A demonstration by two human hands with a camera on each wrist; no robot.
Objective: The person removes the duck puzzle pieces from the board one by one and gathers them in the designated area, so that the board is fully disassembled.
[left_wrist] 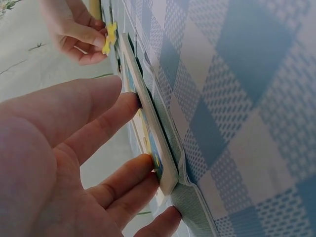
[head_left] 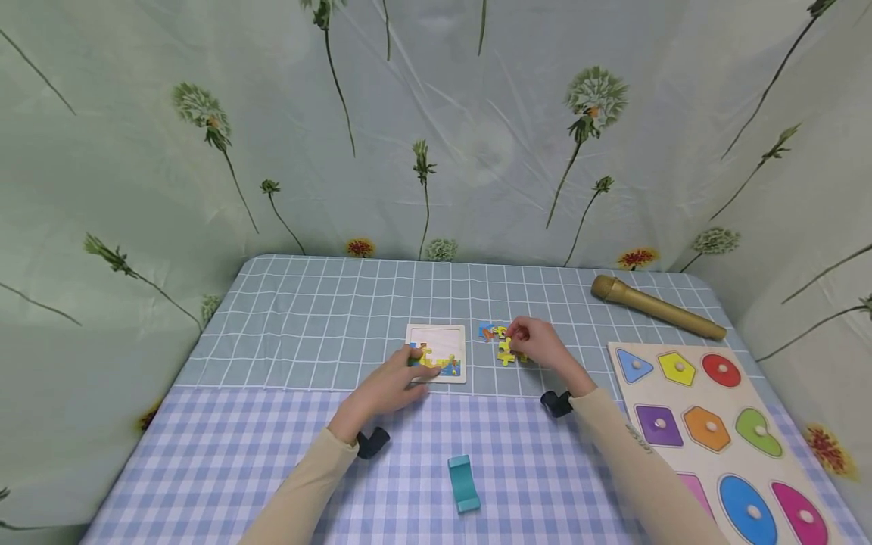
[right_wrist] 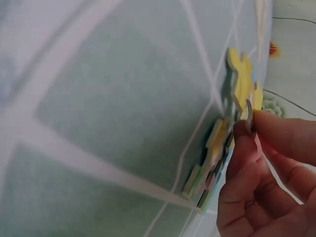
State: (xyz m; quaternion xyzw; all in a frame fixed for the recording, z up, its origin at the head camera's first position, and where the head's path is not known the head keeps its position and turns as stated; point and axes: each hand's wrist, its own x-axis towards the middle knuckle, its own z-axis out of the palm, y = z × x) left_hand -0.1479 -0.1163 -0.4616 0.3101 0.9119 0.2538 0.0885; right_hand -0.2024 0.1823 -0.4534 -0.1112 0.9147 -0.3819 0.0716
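A small wooden jigsaw tray lies on the grey grid cloth, its lower part filled with yellow and blue pieces. My left hand rests on its near left side, fingers extended and spread; in the left wrist view the fingertips touch the pieces and rim. Right of the tray, my right hand pinches a jigsaw piece between thumb and finger; it is seen edge-on and partly hidden. Loose yellow jigsaw pieces lie under and beside that hand, with a blue and orange piece behind them.
A wooden shape board with coloured knobbed shapes lies at the right, beside the right forearm. Beyond it is a gold microphone. A teal curved block sits near the front on the checked cloth. A floral curtain hangs behind.
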